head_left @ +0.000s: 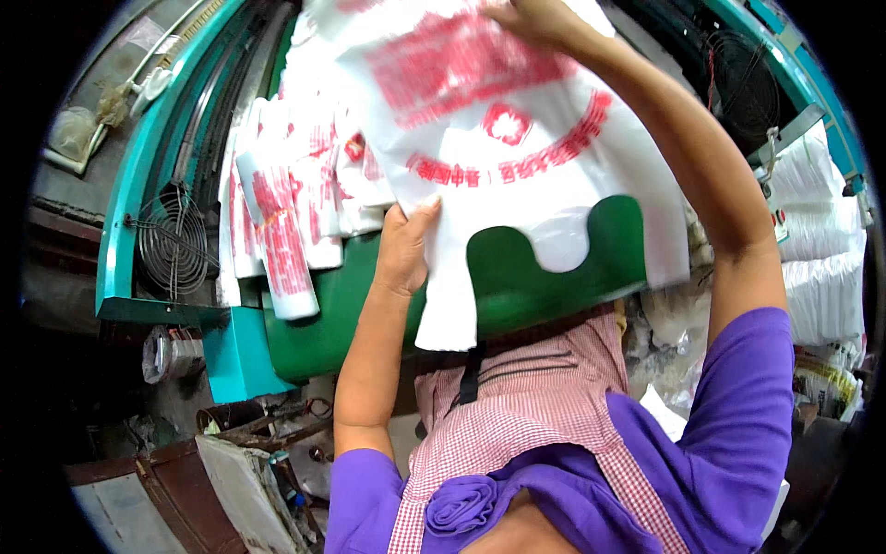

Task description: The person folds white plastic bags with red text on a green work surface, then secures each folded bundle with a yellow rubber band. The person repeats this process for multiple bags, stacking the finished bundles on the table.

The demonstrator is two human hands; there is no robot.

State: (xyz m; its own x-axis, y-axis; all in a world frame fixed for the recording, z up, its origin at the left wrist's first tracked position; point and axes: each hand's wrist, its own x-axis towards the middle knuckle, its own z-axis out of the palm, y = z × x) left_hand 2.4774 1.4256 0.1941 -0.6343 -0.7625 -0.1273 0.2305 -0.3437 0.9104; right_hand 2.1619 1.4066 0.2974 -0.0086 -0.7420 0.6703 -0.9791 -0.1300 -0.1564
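"One bag (517, 196) spread at one o'clock: held how?"
"Left grip (406, 249) was clamped on its eight o'clock edge, perhaps to steady it; right grip (543, 22), near its twelve, I couldn't tell."

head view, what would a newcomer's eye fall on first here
The large white bag with blurred red print, spread across the upper middle, its edge held in the left hand and the right hand over its top. Next, the bright green surface beneath it, with a pile of printed bags on the left, and the purple sleeve at lower right.
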